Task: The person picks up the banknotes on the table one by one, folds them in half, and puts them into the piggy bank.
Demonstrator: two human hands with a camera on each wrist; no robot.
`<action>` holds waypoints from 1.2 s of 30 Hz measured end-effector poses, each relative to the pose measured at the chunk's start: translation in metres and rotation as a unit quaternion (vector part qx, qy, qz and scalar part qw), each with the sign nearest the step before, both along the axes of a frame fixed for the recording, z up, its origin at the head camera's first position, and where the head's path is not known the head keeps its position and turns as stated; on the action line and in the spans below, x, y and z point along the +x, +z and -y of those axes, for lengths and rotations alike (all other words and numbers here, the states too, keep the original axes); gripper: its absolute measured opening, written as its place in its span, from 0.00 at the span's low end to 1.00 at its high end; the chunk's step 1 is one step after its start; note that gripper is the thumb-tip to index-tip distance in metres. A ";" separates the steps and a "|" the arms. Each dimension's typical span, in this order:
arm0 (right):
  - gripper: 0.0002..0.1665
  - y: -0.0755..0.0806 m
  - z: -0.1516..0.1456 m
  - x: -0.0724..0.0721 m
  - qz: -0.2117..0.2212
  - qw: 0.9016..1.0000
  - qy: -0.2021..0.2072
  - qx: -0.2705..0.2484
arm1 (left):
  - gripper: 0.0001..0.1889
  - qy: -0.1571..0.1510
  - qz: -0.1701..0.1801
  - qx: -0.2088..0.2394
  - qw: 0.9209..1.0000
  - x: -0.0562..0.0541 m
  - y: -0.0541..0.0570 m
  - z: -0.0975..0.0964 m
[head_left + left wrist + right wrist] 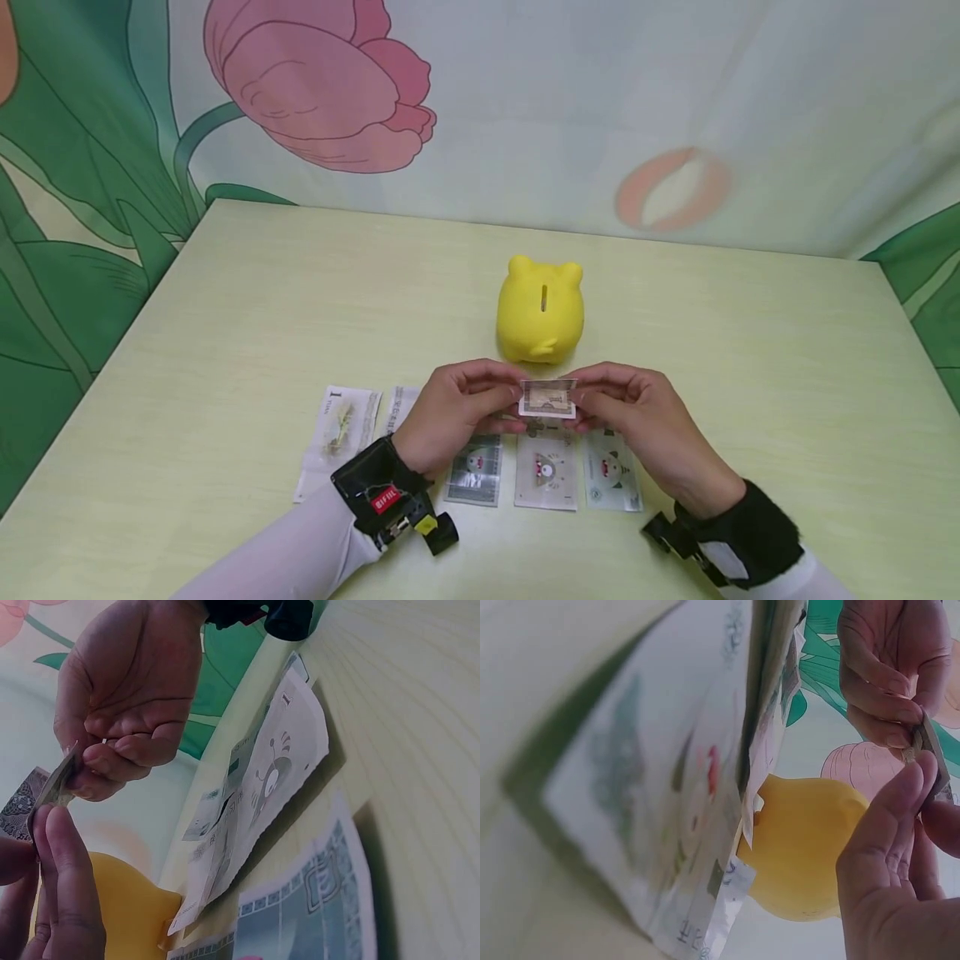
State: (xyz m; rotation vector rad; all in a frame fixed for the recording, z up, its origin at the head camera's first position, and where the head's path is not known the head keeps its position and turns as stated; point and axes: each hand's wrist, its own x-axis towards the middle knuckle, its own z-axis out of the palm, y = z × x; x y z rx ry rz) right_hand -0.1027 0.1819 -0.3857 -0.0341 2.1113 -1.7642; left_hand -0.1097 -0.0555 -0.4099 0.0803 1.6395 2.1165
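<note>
A small folded banknote (547, 400) is held between both hands just in front of the yellow piggy bank (540, 321). My left hand (461, 408) pinches its left end between thumb and fingers. At the other end, the thumb and fingers of my right hand (641, 412) pinch it too. The left wrist view shows the folded note (41, 795) edge-on, its layers partly apart. Below the hands, several play banknotes lie in a row, among them a pale one (546, 479) and a dark-bordered one (474, 475). The left forearm and hand partly cover the row.
The piggy bank's coin slot (543, 298) faces up, beyond the hands. At the row's left end lies a 1 yuan note (341, 437); a greenish note (612, 475) marks its right end. A flower-printed curtain (525, 108) hangs behind the pale wooden table (750, 333).
</note>
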 end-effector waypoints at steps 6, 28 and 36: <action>0.16 0.001 0.000 0.001 0.007 1.000 -0.002 0.017 | 0.14 0.000 -0.003 -0.012 1.000 -0.001 -0.001 0.000; 0.20 -0.002 0.000 0.001 0.014 1.000 -0.005 0.021 | 0.17 -0.004 -0.018 -0.026 0.999 -0.001 -0.004 0.000; 0.20 -0.004 -0.001 0.000 -0.001 1.000 -0.008 0.007 | 0.21 -0.021 -0.021 -0.019 0.999 0.000 -0.003 0.000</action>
